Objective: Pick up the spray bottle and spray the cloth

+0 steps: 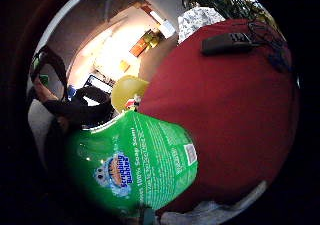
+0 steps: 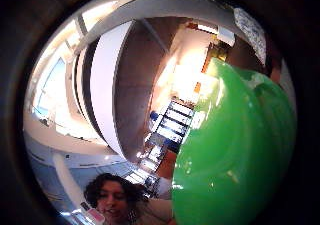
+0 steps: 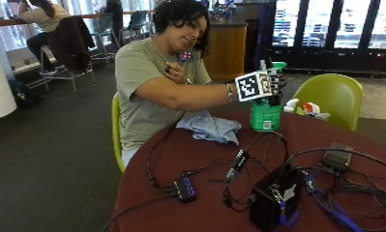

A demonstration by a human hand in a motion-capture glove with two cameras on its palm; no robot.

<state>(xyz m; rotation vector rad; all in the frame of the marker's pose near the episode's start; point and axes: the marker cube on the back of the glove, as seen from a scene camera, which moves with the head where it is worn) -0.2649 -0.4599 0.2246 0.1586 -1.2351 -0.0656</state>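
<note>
a green plastic spray bottle [image 3: 266,112] is gripped by the gloved right hand [image 3: 270,83], lifted above the dark red round surface [image 3: 199,164], right of a crumpled blue cloth [image 3: 210,126].

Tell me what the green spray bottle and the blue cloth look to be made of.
Spray bottle: seemingly glossy green plastic, bright highlights on its curved wall, with a printed label. Cloth: soft pale blue fabric, matte, lying crumpled in folds on the table, whose dark red top looks matte.
</note>
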